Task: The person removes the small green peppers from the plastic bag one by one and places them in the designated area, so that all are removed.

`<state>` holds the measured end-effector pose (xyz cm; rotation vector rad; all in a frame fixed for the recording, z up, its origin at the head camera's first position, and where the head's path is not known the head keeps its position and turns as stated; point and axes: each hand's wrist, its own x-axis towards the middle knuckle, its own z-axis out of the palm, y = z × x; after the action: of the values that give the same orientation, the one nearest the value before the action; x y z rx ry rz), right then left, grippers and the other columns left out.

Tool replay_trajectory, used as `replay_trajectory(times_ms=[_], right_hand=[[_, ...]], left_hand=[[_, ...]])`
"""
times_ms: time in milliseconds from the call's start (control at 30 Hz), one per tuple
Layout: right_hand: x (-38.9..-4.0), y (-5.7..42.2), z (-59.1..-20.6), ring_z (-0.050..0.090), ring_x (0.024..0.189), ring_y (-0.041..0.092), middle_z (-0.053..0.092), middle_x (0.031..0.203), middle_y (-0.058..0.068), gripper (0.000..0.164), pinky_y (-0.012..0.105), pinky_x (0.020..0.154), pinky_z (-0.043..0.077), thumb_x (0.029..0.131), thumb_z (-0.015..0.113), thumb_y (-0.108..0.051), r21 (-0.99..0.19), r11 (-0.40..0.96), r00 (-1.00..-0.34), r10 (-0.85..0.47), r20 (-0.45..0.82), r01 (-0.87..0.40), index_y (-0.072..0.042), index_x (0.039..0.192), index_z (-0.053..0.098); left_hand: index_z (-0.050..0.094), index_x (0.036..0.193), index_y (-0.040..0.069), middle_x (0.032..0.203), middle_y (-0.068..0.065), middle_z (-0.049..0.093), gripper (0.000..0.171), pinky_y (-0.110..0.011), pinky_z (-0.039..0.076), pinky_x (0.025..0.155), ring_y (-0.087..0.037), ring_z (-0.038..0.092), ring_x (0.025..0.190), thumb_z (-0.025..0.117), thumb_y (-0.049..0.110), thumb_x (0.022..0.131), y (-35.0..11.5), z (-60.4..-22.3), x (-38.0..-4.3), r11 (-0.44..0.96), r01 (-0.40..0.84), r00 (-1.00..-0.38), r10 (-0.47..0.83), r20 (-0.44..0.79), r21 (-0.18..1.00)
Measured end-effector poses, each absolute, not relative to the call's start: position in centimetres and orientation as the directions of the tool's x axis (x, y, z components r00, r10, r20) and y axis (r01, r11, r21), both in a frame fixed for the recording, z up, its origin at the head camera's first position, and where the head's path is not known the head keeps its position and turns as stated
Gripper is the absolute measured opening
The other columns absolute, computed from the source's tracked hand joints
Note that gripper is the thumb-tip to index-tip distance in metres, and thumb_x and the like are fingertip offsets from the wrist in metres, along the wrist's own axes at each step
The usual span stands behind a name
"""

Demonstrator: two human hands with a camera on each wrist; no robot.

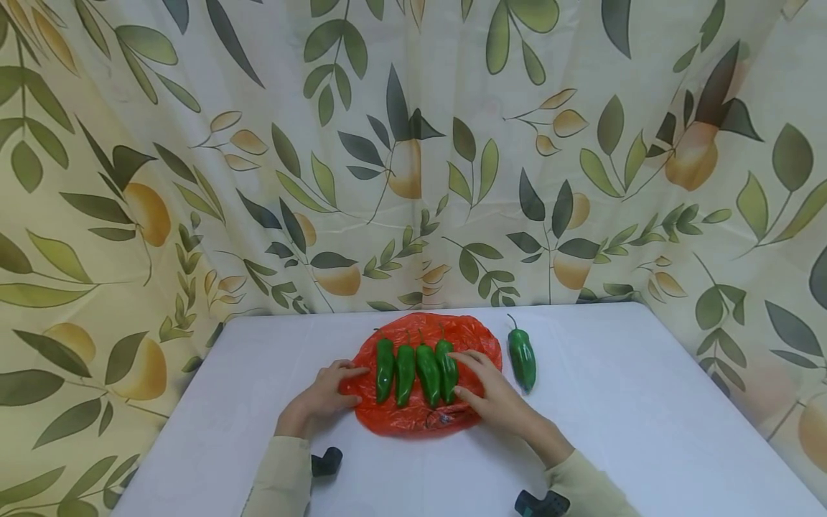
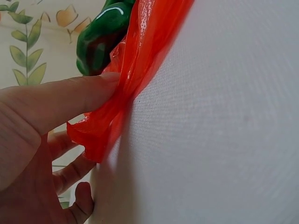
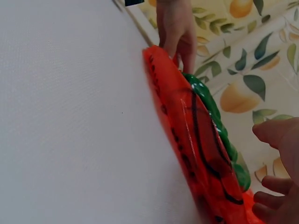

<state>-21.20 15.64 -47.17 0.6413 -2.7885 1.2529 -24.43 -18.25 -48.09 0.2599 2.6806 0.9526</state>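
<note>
Several glossy green peppers (image 1: 405,366) lie side by side on a red plastic bag (image 1: 439,424) spread flat on the table. At the bag's left edge my left hand (image 1: 326,393) pinches the crumpled plastic between thumb and fingers, as the left wrist view shows close up. My right hand (image 1: 494,395) reaches over the bag's right side with thumb and fingers spread apart, fingertips right by the rightmost pepper (image 1: 447,370). Dark printed lines mark the bag's front edge (image 3: 187,135) in the right wrist view.
Another green pepper (image 1: 522,357) lies on the white table (image 1: 614,416), just right of the bag. A curtain (image 1: 413,179) with leaves and orange fruit hangs behind and beside the table. Dark wrist devices (image 1: 327,462) show at both sleeves.
</note>
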Motion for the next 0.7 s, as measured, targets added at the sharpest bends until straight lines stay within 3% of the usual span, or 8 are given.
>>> replay_trajectory(times_ms=[700], right_hand=[[-21.3, 14.5, -49.0, 0.035, 0.147, 0.045, 0.035, 0.160, 0.022, 0.056, 0.071, 0.112, 0.035, 0.099, 0.064, -0.023, -0.686, 0.672, -0.933, -0.359, 0.031, -0.281, -0.027, 0.152, 0.045]], left_hand=[[0.061, 0.141, 0.022, 0.147, -0.010, 0.046, 0.055, -0.062, 0.048, 0.104, -0.033, 0.040, 0.133, 0.076, 0.016, 0.088, -18.3, -48.3, -24.5, 0.771, 0.109, -0.943, 0.280, -0.181, 0.627]])
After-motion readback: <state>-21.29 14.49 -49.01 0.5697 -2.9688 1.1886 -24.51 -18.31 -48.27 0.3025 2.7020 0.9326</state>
